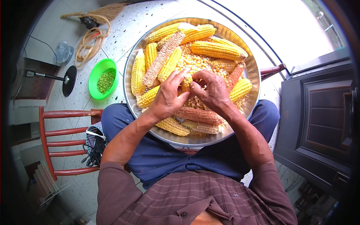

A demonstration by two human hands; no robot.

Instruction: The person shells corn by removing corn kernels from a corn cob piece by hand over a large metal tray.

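Note:
Both hands meet over a wide metal basin (254,84) that rests on my lap. My left hand (170,94) grips a yellow corn cob (186,83), its fingers along the far side and thumb near the front. At the same cob, my right hand (211,88) has its thumb and bent fingers against the kernels; part of the cob is hidden. Loose corn kernels (194,62) lie beneath. Around them are several full cobs, one a large yellow cob (218,50), along with a stripped pale cob (164,57) and a reddish stripped cob (199,115).
A green plastic bowl (92,91) with small green pieces stands on the tiled floor at left. Beyond it lie a coiled hose (87,46) and a straw broom (108,12). A red wooden chair (67,132) is beside my left leg; a dark panelled door (323,112) stands at right.

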